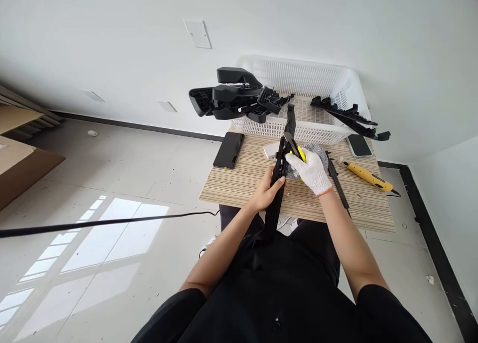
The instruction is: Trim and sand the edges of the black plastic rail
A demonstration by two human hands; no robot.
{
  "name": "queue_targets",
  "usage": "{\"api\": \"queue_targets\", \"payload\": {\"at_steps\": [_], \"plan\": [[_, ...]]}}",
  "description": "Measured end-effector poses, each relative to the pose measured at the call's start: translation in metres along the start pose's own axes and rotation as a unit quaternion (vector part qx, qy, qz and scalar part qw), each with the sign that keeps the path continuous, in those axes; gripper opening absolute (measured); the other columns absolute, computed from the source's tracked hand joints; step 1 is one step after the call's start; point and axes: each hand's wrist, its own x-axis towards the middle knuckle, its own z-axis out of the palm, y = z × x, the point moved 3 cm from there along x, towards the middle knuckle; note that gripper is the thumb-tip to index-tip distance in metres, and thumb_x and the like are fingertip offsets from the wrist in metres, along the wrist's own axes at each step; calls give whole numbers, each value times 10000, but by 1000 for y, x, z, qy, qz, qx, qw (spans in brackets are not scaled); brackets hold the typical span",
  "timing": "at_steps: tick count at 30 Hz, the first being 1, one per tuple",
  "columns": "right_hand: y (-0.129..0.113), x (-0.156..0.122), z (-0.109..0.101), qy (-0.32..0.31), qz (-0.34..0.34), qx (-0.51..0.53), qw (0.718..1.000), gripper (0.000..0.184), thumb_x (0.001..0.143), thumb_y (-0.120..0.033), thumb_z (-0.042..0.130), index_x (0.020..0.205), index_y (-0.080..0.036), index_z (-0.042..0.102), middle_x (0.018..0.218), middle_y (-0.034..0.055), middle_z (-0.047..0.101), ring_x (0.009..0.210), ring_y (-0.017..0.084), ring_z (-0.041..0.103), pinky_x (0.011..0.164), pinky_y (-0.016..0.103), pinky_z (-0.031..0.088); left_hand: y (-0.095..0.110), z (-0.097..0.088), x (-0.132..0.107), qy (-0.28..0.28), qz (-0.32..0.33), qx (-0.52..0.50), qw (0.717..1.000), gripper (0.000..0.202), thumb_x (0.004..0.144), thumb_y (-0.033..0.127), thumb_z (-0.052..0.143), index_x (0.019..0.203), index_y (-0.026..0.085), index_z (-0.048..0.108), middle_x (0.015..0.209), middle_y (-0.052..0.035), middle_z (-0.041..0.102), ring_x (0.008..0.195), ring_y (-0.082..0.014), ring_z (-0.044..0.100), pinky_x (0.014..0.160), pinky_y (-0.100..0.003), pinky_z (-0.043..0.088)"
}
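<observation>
My bare left hand (266, 191) is closed around a long black plastic part (275, 203), which runs from my lap up over the table toward the basket. In my right hand (311, 171), covered by a white knit glove with an orange cuff, is a yellow and black utility knife (298, 153). Its blade end lies against the upper stretch of the black part; whether it cuts in, I cannot tell. Behind the glove a grey speckled cloth (317, 153) rests on the table, partly hidden. A dark caliper (338, 183) lies just right of the glove.
A white plastic basket (317, 66) stands at the back, with black molded parts (239, 94) piled at its left and more black strips (351, 116) at its right. On the wood-grain table (239, 188) are a black phone (229, 150), another phone (359, 146) and a yellow corded tool (368, 177).
</observation>
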Motion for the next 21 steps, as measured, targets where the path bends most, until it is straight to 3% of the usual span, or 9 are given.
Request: {"api": "queue_targets", "payload": {"at_steps": [5, 11, 17, 21], "plan": [[26, -23, -9, 118, 37, -123, 985, 436, 866, -649, 566, 913, -224, 653, 712, 21, 676, 701, 220, 650, 678, 314, 475, -2, -1, -1, -8, -3, -10, 1000, 395, 954, 516, 554, 1133, 213, 374, 851, 14, 617, 601, -103, 621, 617, -283, 547], [39, -44, 0, 138, 63, -157, 976, 380, 892, -557, 555, 1067, -238, 665, 899, 80, 759, 825, 288, 721, 722, 373, 536, -1, -2, -4, -25, -16, 4, 1000, 373, 978, 505, 519, 1148, 211, 363, 841, 23, 594, 612, -97, 614, 619, -270, 535], [45, -65, 3, 128, 70, -150, 978, 457, 847, -488, 641, 1252, -277, 670, 1229, 90, 728, 1117, 319, 696, 934, 445, 561, 1, -1, -7, -27, -18, 9, 999, 329, 996, 473, 497, 1158, 215, 372, 826, 30, 593, 612, -87, 605, 631, -260, 529], [43, -81, -2, 125, 78, -107, 983, 490, 836, -470, 675, 1287, -281, 664, 1207, 81, 734, 1117, 306, 694, 969, 460, 553, -3, -2, -7, -23, -10, 11, 1000, 331, 994, 481, 494, 1144, 218, 358, 822, 35, 594, 582, -82, 600, 602, -254, 532]]}}
